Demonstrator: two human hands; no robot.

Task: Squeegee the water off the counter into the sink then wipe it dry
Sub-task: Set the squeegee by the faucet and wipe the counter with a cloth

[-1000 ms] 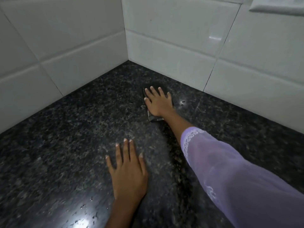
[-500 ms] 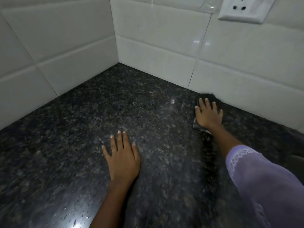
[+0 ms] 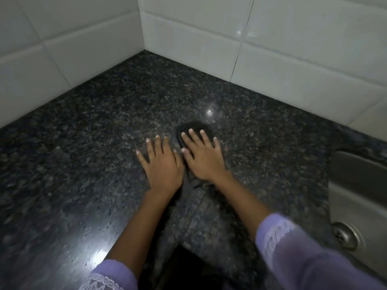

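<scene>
- Two hands in view, both flat on the dark speckled tabletop (image 3: 88, 126), roughly mid-surface, well in front of the back corner where the two tiled walls (image 3: 209, 34) meet.
- Left hand (image 3: 162, 165): palm down, fingers spread, nothing under it, so its grip is released and it just rests on bare stone.
- Right hand (image 3: 202, 156): also palm down, pressing flat on one dark cloth (image 3: 191, 127). Fingers are stretched out on top of it rather than curled round it, so that's a flat press, not a clenched grip.
- The cloth sticks out past the fingertips toward the back wall, and a bit of it shows at the heel of the hand too. It's nearly the same colour as the stone, so its exact outline is hard to make out.
- The two hands sit just beside each other, the left index finger right next to the right thumb; can't tell if they actually touch.
- One sink (image 3: 347, 197) at the right edge of the tabletop, steel, with one round drain (image 3: 345, 234) showing. It's well apart from the cloth.
- Small water beads are scattered near the front edge on the left, around one bright light reflection (image 3: 98, 255). A second, smaller glint sits just behind the cloth.
- Two purple sleeves (image 3: 293, 252) with white lace cuffs, one on each forearm.
- Frame is a bit motion-blurred.
</scene>
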